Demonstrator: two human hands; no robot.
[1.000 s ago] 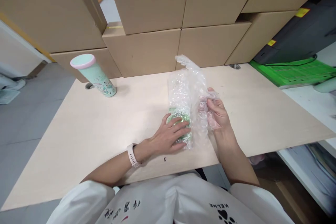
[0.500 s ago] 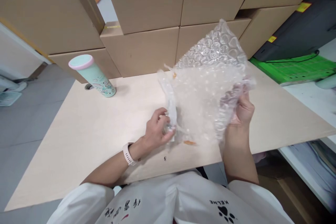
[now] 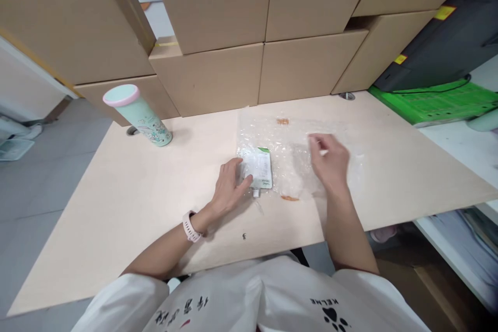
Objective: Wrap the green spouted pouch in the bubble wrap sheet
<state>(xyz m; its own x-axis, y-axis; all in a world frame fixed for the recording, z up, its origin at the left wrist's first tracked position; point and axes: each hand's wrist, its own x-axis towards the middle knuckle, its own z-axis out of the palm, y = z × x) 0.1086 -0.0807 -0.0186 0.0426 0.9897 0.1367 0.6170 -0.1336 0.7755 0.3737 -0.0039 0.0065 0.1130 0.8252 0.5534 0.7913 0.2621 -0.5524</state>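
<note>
White pouch [image 3: 262, 168] is lying on the table [image 3: 155, 197] amid bubble wrap [image 3: 290, 166], long axis running twelve to six, spout [image 3: 256, 193] pointing at six toward the white shirt [image 3: 233, 295]. Left hand [image 3: 229, 187], nearer, is resting at its nine o'clock edge, thumb and fingers apart. Right hand [image 3: 330, 160] is hanging at three over the wrap, too blurred for me to tell whether it's pinching anything.

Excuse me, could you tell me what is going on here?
A person is handling a packet and some bubble wrap at a table. The left hand is at the packet's left edge, its thumb and fingers apart. The right hand, blurred, is over the wrap's right part; whether it touches is unclear. A tumbler stands to the left.
</note>
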